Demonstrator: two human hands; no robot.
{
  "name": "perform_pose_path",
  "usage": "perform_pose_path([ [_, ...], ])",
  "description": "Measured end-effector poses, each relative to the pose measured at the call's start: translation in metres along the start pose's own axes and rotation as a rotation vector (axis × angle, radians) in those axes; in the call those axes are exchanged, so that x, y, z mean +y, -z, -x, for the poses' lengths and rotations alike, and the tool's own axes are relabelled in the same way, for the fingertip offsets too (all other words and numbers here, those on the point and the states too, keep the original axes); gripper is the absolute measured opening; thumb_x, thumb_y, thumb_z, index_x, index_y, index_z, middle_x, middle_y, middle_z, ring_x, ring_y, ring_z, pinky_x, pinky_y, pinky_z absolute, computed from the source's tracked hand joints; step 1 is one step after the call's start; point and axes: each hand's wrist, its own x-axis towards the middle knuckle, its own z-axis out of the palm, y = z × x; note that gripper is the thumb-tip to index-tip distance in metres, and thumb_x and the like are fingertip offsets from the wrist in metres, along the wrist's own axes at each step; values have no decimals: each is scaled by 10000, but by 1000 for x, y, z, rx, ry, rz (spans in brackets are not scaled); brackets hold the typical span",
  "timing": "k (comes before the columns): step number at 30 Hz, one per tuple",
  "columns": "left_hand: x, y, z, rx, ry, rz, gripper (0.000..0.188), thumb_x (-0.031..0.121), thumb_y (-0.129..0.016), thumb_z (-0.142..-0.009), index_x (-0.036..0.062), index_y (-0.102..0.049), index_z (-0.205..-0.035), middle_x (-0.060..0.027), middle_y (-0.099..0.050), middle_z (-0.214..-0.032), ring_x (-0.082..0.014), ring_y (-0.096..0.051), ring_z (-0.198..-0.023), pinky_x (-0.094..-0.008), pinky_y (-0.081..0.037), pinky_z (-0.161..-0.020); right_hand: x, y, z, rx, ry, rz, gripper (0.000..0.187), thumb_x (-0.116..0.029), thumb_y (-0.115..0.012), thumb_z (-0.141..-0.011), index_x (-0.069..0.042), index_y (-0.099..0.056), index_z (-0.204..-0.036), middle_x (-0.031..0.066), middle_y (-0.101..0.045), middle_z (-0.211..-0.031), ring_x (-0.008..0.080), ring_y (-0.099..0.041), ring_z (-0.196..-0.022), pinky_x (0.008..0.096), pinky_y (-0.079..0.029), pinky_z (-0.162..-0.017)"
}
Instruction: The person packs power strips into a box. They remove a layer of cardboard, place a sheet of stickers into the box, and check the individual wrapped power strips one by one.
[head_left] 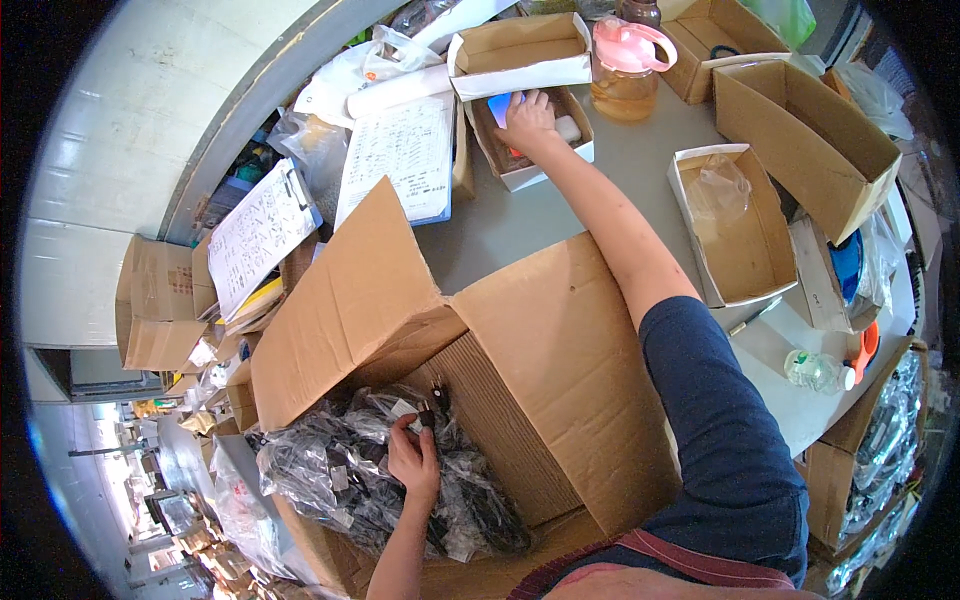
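Observation:
My left hand [412, 462] is closed around a black power plug [427, 414] with a white label beside it. It is over a large open cardboard box [520, 440], above a heap of black cables in clear plastic bags [330, 460]. At the far side of the table, my right hand [530, 118] reaches into a small white-edged cardboard box [520, 178]. Its fingers are stretched over a flat thing with a bright blue surface [500, 108], perhaps a phone; the palm hides much of it. A small white object [568, 129] lies beside that hand.
Behind the small box stand another shallow box [520, 60] and a pink-lidded jug [626, 75]. Written sheets [395, 155] and a clipboard [262, 235] lie to the left. Rightward are an open tray-like box [745, 270], a clear bottle [815, 371] and orange-handled scissors [866, 350].

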Motion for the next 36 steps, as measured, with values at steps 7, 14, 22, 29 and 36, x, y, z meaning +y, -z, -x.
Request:
perform_pose_path([
  [7, -5, -1, 3, 13, -6, 0, 277, 270, -616, -952, 64, -599, -1137, -43, -519, -680, -186, -497, -563, -330, -415, -539, 6, -4, 4, 14, -28, -81, 1105, -642, -780, -680, 73, -351, -1405, 255, -462, -1345, 380, -435, -1265, 460, -395, -1055],
  [14, -4, -3, 3, 27, -37, 4, 263, 246, -612, -948, 65, -597, -1138, -50, -537, -685, -181, -508, -570, -324, -410, -540, 29, -3, -8, -177, -94, -347, 1227, -501, -795, -614, 58, -156, -1501, 304, -320, -1480, 466, -302, -1387, 533, -268, -1146],
  [22, -1, 2, 2, 9, 5, 7, 298, 234, -627, -926, 21, -601, -1133, -78, -545, -713, -210, -499, -572, -346, -422, -539, 19, 19, 10, -481, 9, -162, 1257, -296, -737, -578, 7, -8, -1556, 264, -197, -1584, 479, -199, -1447, 547, -195, -1183],
  [29, 1, 0, 1, 9, 17, 33, 297, 227, -625, -926, 15, -600, -1133, -82, -536, -697, -215, -504, -565, -354, -418, -526, 24, 12, 10, -318, -14, -175, 1157, -329, -730, -649, 13, -85, -1547, 255, -299, -1536, 464, -270, -1409, 550, -248, -1159],
  [36, 1, 0, 1, 26, 2, 26, 264, 242, -631, -930, 39, -615, -1097, -58, -497, -658, -210, -489, -552, -344, -403, -524, 20, 6, 12, -252, -25, -194, 1153, -396, -763, -658, -4, -135, -1541, 250, -353, -1504, 468, -298, -1389, 557, -270, -1142],
])
